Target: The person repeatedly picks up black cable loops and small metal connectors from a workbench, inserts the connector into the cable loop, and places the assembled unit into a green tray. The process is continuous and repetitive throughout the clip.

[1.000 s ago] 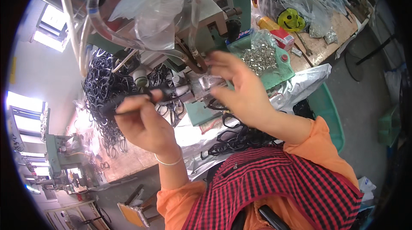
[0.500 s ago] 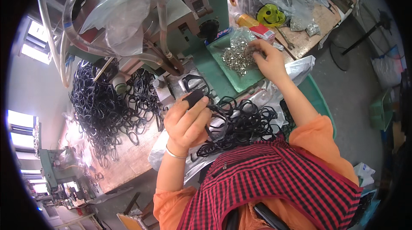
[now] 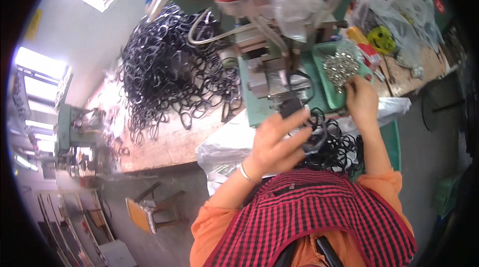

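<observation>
My left hand [image 3: 279, 143], with a bangle on its wrist, is closed around a dark flat rectangular piece [image 3: 291, 107] at its fingertips, in front of the machine. A black loop [image 3: 318, 137] hangs beside those fingers. My right hand [image 3: 362, 99] is at the near right edge of a green tray [image 3: 327, 85], fingers curled together; whatever they pinch is hidden. Small shiny metal pieces [image 3: 341, 69] are heaped in that tray. A black strap loop [image 3: 301, 81] stands at the machine's metal fixture [image 3: 275, 80]. More black loops [image 3: 332, 155] lie in a tangle near my apron.
A large pile of black loops [image 3: 159, 62] covers the bench [image 3: 149, 152] at left. Clear hoses [image 3: 254, 17] and a plastic bag [image 3: 299, 2] hang over the machine. A wrench [image 3: 390, 75] lies right of the tray. A wooden chair [image 3: 154, 207] stands on the floor.
The view has swung left, so everything appears farther right. My right hand has drawn back from the metal heap to the tray's near edge. My left hand's fingers look straighter around the dark piece.
</observation>
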A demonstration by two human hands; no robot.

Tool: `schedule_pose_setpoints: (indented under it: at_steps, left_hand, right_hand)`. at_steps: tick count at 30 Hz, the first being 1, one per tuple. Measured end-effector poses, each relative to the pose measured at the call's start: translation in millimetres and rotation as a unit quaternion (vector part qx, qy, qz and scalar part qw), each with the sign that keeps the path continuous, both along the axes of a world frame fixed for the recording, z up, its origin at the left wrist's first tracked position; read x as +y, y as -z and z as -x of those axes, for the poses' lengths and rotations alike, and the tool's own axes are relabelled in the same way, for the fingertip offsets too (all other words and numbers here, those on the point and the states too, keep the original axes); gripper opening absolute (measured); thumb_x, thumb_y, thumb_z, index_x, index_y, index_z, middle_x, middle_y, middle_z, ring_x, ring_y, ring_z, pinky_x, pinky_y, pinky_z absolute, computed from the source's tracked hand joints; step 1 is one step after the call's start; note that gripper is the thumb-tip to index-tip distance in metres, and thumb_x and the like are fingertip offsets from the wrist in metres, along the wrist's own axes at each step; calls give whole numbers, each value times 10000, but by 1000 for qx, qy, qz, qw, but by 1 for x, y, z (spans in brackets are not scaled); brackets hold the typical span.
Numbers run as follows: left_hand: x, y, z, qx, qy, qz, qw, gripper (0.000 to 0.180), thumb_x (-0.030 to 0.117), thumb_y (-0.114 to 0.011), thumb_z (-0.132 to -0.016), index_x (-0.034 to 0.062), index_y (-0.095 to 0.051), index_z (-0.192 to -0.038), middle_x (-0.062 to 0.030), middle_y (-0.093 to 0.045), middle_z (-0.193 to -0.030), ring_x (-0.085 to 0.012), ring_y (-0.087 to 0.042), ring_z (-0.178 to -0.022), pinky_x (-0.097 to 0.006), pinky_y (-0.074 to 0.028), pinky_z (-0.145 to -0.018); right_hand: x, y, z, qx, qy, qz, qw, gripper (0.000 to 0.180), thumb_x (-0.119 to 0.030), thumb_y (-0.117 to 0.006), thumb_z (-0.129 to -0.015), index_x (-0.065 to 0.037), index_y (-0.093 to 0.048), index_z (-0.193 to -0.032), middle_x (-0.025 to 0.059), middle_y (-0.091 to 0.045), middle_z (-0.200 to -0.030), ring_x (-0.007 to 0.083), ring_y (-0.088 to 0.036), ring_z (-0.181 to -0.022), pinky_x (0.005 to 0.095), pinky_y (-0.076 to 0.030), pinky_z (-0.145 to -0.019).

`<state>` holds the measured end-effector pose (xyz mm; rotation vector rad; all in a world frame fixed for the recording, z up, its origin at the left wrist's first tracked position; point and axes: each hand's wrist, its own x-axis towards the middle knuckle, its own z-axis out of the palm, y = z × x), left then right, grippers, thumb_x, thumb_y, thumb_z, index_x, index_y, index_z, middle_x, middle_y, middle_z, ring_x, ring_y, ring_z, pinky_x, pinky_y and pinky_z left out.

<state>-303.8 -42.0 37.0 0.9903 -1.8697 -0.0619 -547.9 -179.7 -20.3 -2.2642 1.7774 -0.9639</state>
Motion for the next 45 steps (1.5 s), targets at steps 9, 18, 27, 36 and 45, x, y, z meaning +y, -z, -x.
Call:
schedule_pose_setpoints:
  at_steps: [9, 18, 27, 36, 45]
  left_hand:
    - [-5, -58, -92, 121, -381, 131, 907, 185, -99, -639, -894, 31, -744, -975, -111, -727, -1039, -292, -671, -975, -381, -527, -869]
    - [-151, 48, -203, -115, -461, -91, 875, 168, 227, -694, -895, 72, -741, -941, -115, -677, -1019, -341, -679, -894, -421, -544, -805]
    - [-162, 137, -222, -150, -474, -225, 838, 389, 411, -695, -919, 111, -737, -1164, -135, -739, -1129, -384, -708, -1010, -460, -560, -867]
    - [-106, 74, -170, 380, -224, -73, 895, 312, 39, -695, -944, 3, -616, -1244, -22, -661, -984, -119, -621, -815, -260, -495, -698]
    - [-25, 23, -84, 544, -152, -87, 821, 254, 198, -559, -1076, 33, -588, -1267, -81, -667, -1045, -165, -637, -866, -264, -522, -659]
  right_hand:
    - [6, -13, 5, -270, -58, -79, 958, 123, -36, -711, -894, -20, -709, -1016, 71, -736, -921, 152, -682, -850, 302, -519, -799]
    - [-4, -3, -16, -307, -44, -147, 939, 147, -73, -724, -895, -26, -748, -1032, 76, -739, -886, 139, -683, -791, 283, -526, -760]
    - [23, -7, 25, -276, -7, -54, 959, 138, -25, -728, -830, -15, -750, -966, 96, -744, -946, 217, -705, -906, 314, -530, -835]
    - [-5, -75, -75, -431, -256, -97, 860, 261, -27, -748, -800, -19, -644, -1038, 53, -698, -934, 141, -674, -884, 301, -522, -851]
    - [3, -72, -103, -508, -227, -100, 825, 398, -4, -747, -795, -15, -608, -1167, 32, -675, -912, 102, -640, -838, 261, -493, -817]
